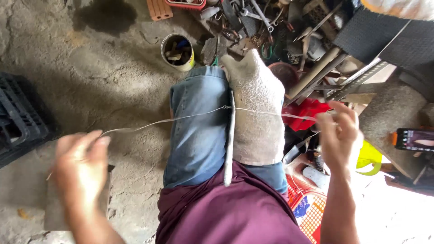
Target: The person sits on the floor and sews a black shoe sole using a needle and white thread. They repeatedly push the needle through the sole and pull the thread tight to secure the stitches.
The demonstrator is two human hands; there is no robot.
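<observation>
floor (pixel 90 81) of rough concrete fills the left half, dusty, with a dark stain near the top. knee (pixel 199 126) in blue jeans sits mid-frame, with a maroon garment (pixel 226 217) below it. a pale thick cloth (pixel 255 113) is draped over the knee's right side, and a flat narrow metal strip (pixel 229 144) lies along the leg at the cloth's edge.

step in hand, as it looks: a thin pale strand (pixel 181 118) is pulled taut across the knee, over strip and cloth, one end in each hand. left hand (pixel 81 167) is blurred, low left, fingers curled and closed on the strand's end. right hand (pixel 339 135) is also blurred, fingers pinched narrow on the other end just beside a red object (pixel 305 113).

next move likely calls for even tension on both ends while the strand stays seated where it crosses the strip; any slack and it slips off the cloth.

around: black crate (pixel 18 122) at the left edge, tool clutter (pixel 271 22) heaped at the top, red mesh basket (pixel 307 203) low right, tin can (pixel 177 52) of bits above the knee, phone (pixel 413 139) at far right. the clutter crowds the right hand's side, leaving little room to pull; left side is open.
</observation>
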